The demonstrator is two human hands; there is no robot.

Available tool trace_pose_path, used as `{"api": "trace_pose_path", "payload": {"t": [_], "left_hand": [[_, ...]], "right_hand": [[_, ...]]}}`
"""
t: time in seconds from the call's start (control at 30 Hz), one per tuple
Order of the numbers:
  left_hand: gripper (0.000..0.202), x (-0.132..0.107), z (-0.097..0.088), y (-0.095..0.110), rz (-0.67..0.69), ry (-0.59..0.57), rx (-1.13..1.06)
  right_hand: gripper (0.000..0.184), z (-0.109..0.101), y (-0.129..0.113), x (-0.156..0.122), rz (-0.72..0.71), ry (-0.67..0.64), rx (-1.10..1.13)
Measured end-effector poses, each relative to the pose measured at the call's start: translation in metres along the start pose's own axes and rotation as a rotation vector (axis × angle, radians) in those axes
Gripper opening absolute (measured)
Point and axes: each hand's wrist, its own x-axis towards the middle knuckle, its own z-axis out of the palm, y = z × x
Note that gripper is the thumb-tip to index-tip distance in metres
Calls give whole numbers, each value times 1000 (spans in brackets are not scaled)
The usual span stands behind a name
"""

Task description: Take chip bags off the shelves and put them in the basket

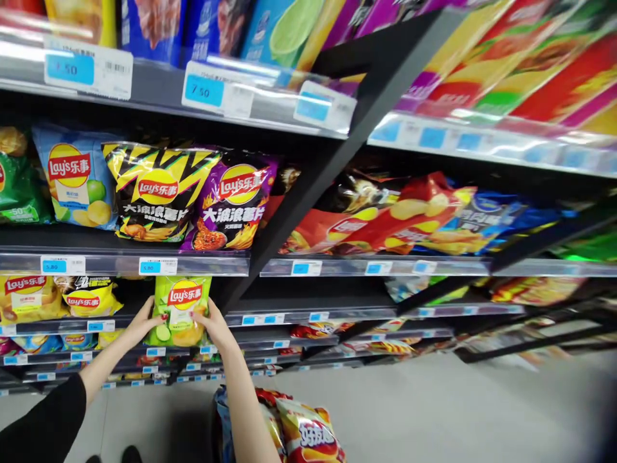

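Observation:
A light green Lay's chip bag (pixel 180 308) stands on a lower shelf (pixel 120 321) at the left. My left hand (pixel 143 323) grips its left edge and my right hand (pixel 213 325) grips its right edge, fingers curled on the bag. Yellow Lay's bags (pixel 87 296) sit just left of it on the same shelf. Above it a black-and-yellow Lay's bag (pixel 157 193) and a purple Lay's bag (pixel 231 202) stand side by side.
Shelves of snack bags run off to the right along a grey floor (pixel 434 411). A container of chip bags (pixel 294 427) sits below my right forearm. Blue price tags (pixel 157 265) line the shelf edges. A black upright (pixel 308 186) divides the shelving.

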Motion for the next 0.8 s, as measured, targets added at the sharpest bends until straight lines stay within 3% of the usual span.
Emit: {"api": "trace_pose_path", "payload": {"t": [0.13, 0.27, 0.43, 0.57, 0.73, 0.8], "left_hand": [[73, 46, 7, 3, 130, 30, 225], [67, 74, 15, -3, 153, 142, 447], [77, 76, 25, -22, 138, 198, 615], [69, 68, 32, -33, 118, 214, 691], [59, 68, 44, -33, 112, 228, 738], [59, 68, 46, -32, 114, 221, 746]], "right_hand": [[57, -16, -5, 50, -102, 108, -131], [62, -23, 0, 64, -157, 218, -281], [66, -25, 26, 53, -135, 346, -467], [62, -14, 40, 38, -120, 472, -587], [55, 20, 26, 9, -191, 702, -664], [47, 41, 17, -5, -261, 733, -679]]}}
